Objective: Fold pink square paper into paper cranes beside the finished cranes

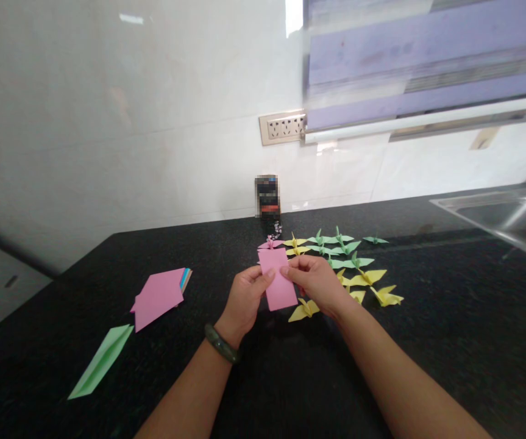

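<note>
Both forearms are reaching forward over the black countertop [427, 341], drawing together at the hands. The left hand [243, 300], wearing a dark bracelet [220, 345] at the wrist, is pinching the left edge of a folded pink paper [278, 283]. The right hand [318, 281] is gripping its upper right edge, holding the sheet between them above the counter.

Left of the left hand, a green folded strip [102, 360] and a pink-topped paper stack [158, 296] are lying flat. Yellow cranes [372, 283] and green cranes [336, 247] are sitting just beyond the right hand. Far to its right a metal sink [491, 210] is showing; its contents cannot be made out.
</note>
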{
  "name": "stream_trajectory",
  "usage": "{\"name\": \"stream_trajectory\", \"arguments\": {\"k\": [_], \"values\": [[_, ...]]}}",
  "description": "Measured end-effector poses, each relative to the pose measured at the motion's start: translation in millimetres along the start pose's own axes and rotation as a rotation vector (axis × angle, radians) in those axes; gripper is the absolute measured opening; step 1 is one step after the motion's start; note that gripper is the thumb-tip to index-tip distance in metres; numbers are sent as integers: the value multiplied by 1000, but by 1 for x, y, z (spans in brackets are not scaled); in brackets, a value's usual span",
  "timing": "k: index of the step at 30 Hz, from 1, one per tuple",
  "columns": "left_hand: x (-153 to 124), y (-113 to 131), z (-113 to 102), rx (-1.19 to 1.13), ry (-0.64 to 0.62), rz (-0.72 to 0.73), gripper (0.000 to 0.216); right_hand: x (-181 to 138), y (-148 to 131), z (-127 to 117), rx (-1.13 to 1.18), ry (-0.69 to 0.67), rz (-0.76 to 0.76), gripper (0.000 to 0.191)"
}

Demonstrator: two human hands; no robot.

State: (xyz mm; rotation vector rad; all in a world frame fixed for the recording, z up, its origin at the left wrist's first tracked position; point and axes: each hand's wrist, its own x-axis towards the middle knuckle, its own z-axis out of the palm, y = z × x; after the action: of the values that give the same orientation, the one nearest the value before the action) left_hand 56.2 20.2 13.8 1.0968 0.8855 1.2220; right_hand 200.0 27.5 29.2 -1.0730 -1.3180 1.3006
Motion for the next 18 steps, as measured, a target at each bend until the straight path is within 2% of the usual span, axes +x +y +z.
{"name": "stream_trajectory", "arguments": {"k": [2,4,7,10,13,16,18], "values": [[-1,2,1,-49,-8,-15,26,1,1,-2,-26,-30,-16,26],[0,4,2,-122,9,-50,26,2,3,-4,-92,-12,-95,22],[3,6,1,-233,60,-89,25,3,3,-7,-307,19,-368,17],[6,6,-2,-287,73,-111,25,2,4,-9,-489,-95,-584,24],[6,6,-3,-269,75,-128,23,2,5,-9,-538,-162,-620,24],[5,6,-2,-265,92,-108,22,2,4,-8,-555,-203,-596,11],[5,6,-1,-295,91,-80,22,1,3,-7,-566,-224,-578,11]]}}
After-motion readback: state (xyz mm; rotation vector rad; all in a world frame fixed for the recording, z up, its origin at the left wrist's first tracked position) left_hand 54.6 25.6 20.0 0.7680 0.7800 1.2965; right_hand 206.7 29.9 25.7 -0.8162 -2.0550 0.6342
